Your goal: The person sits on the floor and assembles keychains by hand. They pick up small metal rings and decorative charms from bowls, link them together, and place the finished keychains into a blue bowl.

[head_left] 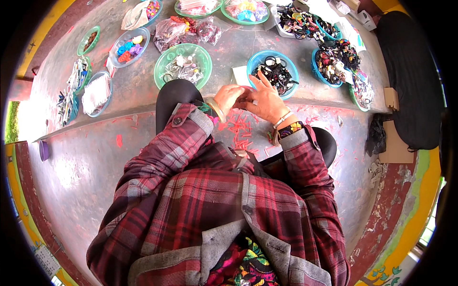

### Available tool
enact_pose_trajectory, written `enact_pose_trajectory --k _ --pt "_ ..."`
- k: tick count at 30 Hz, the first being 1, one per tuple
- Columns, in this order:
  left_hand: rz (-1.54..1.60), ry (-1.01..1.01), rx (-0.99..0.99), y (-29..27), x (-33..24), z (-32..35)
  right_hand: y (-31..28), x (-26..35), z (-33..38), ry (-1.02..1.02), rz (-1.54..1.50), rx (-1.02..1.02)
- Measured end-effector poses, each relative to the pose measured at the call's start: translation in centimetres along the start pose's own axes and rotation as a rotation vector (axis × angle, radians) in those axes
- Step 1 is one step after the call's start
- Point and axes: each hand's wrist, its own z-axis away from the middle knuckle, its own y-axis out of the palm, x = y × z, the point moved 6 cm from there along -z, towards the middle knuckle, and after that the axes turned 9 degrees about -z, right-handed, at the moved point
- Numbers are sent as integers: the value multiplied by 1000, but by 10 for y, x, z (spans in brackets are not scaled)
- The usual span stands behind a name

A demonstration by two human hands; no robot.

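Head view: red scraps point(238, 131) litter the floor point(71, 167); above, our left hand point(226, 99) curls its fingers and our right hand point(268, 102) half spreads its own at a dark piece point(243, 98), grip unclear. Beyond, our right partly hides a blue bowl point(272, 52); leftward sits a green bowl point(164, 59).

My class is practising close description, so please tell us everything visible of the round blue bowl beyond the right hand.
The blue bowl looks plastic, with a smooth circular rim. It stands upright on the grey ledge, a white sheet at its left. Tangled black bands with some white bits lie inside. The right hand overlaps its near-left edge in view; whether they touch is unclear.
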Motion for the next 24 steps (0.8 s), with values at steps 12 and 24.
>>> enact_pose_trajectory --k 12,24 --pt "2 -32 -71 -5 8 -3 2 -1 2 3 -76 -96" --pt "-292 65 -35 -10 15 -9 -1 -6 4 143 -42 -65"
